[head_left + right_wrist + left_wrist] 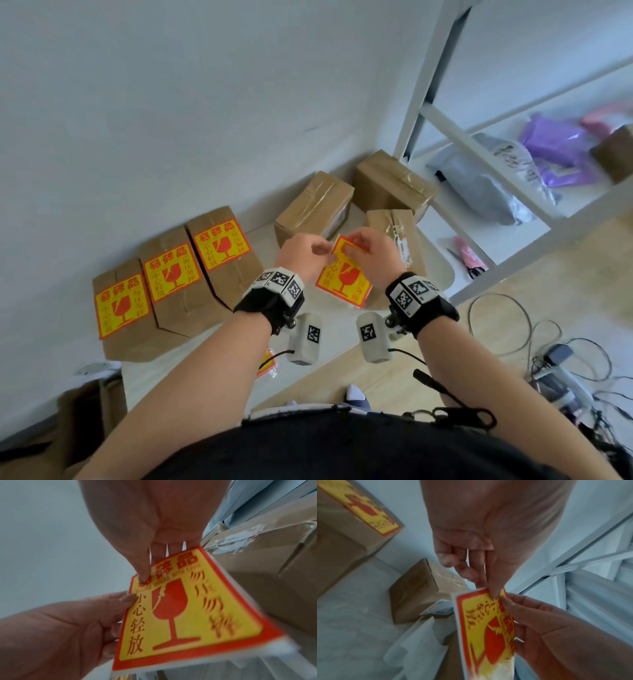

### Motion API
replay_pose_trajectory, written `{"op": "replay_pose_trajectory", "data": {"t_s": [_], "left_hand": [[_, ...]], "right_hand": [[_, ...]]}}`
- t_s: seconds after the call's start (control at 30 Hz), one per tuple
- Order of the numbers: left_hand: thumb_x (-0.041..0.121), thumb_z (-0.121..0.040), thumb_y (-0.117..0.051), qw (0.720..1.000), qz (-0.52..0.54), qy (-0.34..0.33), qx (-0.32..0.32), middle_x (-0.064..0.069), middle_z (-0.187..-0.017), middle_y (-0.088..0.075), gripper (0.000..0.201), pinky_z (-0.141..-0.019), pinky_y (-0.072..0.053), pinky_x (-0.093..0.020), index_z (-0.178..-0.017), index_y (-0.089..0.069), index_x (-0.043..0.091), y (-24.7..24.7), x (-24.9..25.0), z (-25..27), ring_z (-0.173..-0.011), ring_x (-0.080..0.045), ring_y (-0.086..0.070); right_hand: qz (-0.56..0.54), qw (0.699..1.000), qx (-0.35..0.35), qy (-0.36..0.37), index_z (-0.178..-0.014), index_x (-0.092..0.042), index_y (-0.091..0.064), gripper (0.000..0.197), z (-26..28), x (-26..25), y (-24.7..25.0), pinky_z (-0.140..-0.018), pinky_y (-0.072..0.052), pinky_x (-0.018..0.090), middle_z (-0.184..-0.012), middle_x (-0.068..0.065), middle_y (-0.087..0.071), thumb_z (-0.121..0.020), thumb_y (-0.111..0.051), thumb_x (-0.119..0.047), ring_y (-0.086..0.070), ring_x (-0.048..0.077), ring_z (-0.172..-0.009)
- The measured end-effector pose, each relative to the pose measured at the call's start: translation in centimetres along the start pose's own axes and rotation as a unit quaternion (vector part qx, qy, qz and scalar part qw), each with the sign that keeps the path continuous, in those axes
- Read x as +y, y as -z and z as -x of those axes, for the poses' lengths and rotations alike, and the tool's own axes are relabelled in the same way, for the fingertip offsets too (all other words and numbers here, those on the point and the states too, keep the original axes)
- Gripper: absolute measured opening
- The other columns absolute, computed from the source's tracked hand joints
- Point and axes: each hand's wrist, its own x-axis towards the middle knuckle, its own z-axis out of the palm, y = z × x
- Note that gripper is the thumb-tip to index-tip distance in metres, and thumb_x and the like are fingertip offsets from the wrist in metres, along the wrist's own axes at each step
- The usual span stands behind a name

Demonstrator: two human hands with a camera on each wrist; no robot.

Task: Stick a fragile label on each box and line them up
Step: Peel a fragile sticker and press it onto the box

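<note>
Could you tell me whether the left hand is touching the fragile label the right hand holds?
Touching: the right wrist view shows the left hand with a fingertip on the fragile label edge.

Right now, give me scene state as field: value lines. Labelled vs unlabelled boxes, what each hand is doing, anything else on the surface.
labelled boxes: three, side by side in a row along the wall
unlabelled boxes: three, one far, one middle, one near under the hands
fragile label: held in the air, still on its white backing
left hand: pinches the label's top corner
right hand: pinches the same top edge
peel state: cannot tell
other: pink scissors on the shelf
</note>
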Motion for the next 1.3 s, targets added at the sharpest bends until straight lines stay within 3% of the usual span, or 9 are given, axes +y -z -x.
{"op": "replay_pose_trajectory", "data": {"t_s": [0.07, 0.13, 0.27, 0.47, 0.63, 0.77, 0.9, 1.03, 1.3], "left_hand": [[0.023, -0.082, -0.077, 0.998, 0.053, 0.005, -0.046, 0.006, -0.088, -0.073, 0.022, -0.080, -0.056, -0.029, -0.103, -0.071, 0.022, -0.4, 0.9, -0.3, -0.081, -0.009, -0.069], [0.023, -0.090, -0.070, 0.994, 0.091, -0.001, -0.067, 0.006, -0.083, -0.071, 0.020, -0.064, -0.053, -0.019, -0.108, -0.067, 0.017, -0.8, 2.0, -0.3, -0.069, -0.003, -0.068], [0.030, -0.100, -0.052, 0.993, 0.105, -0.003, -0.055, 0.007, -0.076, -0.068, 0.021, -0.058, -0.051, -0.020, -0.103, -0.066, 0.014, -1.5, 3.6, -0.5, -0.064, -0.005, -0.064], [0.024, -0.099, -0.055, 0.987, 0.155, 0.020, -0.044, 0.001, -0.070, -0.064, 0.019, -0.038, -0.035, -0.016, -0.091, -0.067, 0.012, -2.5, 4.6, -1.0, -0.042, -0.009, -0.045], [0.022, -0.099, -0.056, 0.972, 0.223, 0.068, -0.019, 0.000, -0.068, -0.065, 0.022, -0.045, -0.047, -0.017, -0.082, -0.064, 0.012, -3.1, 5.2, -1.4, -0.041, -0.003, -0.056], [0.019, -0.098, -0.057, 0.962, 0.263, 0.064, -0.027, -0.002, -0.073, -0.067, 0.018, -0.044, -0.047, -0.017, -0.084, -0.063, 0.010, -3.2, 5.5, -1.3, -0.042, -0.004, -0.056], [0.015, -0.099, -0.056, 0.966, 0.256, 0.038, -0.023, -0.001, -0.072, -0.066, 0.017, -0.042, -0.043, -0.015, -0.085, -0.063, 0.008, -3.2, 5.5, -1.0, -0.041, -0.004, -0.053], [0.014, -0.099, -0.054, 0.967, 0.252, 0.021, -0.012, -0.001, -0.073, -0.066, 0.019, -0.042, -0.041, -0.016, -0.083, -0.062, 0.011, -3.1, 5.0, -1.0, -0.040, -0.004, -0.051], [0.017, -0.098, -0.058, 0.972, 0.236, 0.009, 0.011, 0.000, -0.074, -0.068, 0.017, -0.039, -0.040, -0.017, -0.090, -0.067, 0.005, -3.0, 4.4, -0.8, -0.039, -0.005, -0.051]], "right_hand": [[-0.018, 1.000, 0.013, 0.000, -0.097, -0.028, -0.065, 0.010, 0.1, -0.1, 0.8, -0.061, -0.053, 0.024, -0.086, -0.010, -0.066, -0.094, -0.060, -0.019, -0.066, 0.011, -0.075], [-0.018, 1.000, 0.021, 0.006, -0.095, -0.030, -0.065, 0.015, 0.2, 0.1, 1.4, -0.065, -0.054, 0.024, -0.089, -0.009, -0.067, -0.096, -0.057, -0.018, -0.066, 0.011, -0.078], [-0.028, 0.999, 0.035, 0.022, -0.093, -0.027, -0.066, 0.016, 0.5, 0.3, 2.4, -0.077, -0.051, 0.026, -0.090, -0.006, -0.068, -0.097, -0.055, -0.016, -0.063, 0.010, -0.086], [-0.025, 0.998, 0.065, 0.006, -0.099, -0.026, -0.066, 0.010, 0.6, 1.1, 3.3, -0.078, -0.052, 0.026, -0.092, -0.012, -0.066, -0.096, -0.058, -0.023, -0.061, 0.004, -0.086], [0.128, 0.977, 0.161, 0.050, -0.094, -0.028, -0.063, 0.013, 0.4, 1.6, 3.4, -0.093, -0.037, 0.031, -0.098, -0.012, -0.056, -0.087, -0.067, -0.038, -0.047, 0.009, -0.099], [0.049, 0.994, 0.094, 0.035, -0.094, -0.019, -0.066, 0.016, 0.7, 0.4, 3.5, -0.075, -0.047, 0.029, -0.088, -0.006, -0.064, -0.095, -0.057, -0.032, -0.057, 0.012, -0.082], [0.010, 0.997, 0.075, 0.020, -0.098, -0.019, -0.069, 0.020, 0.6, 0.5, 2.3, -0.075, -0.052, 0.029, -0.088, -0.005, -0.070, -0.098, -0.051, -0.028, -0.063, 0.011, -0.082], [-0.054, 0.996, 0.064, 0.035, -0.100, -0.020, -0.072, 0.020, 0.5, 0.7, 1.6, -0.070, -0.043, 0.012, -0.085, -0.011, -0.069, -0.099, -0.052, -0.021, -0.063, 0.001, -0.082], [-0.102, 0.994, 0.022, 0.028, -0.103, -0.019, -0.074, 0.020, 0.0, 1.0, 1.7, -0.075, -0.043, 0.009, -0.087, -0.011, -0.071, -0.097, -0.055, -0.016, -0.063, -0.003, -0.084]]}}
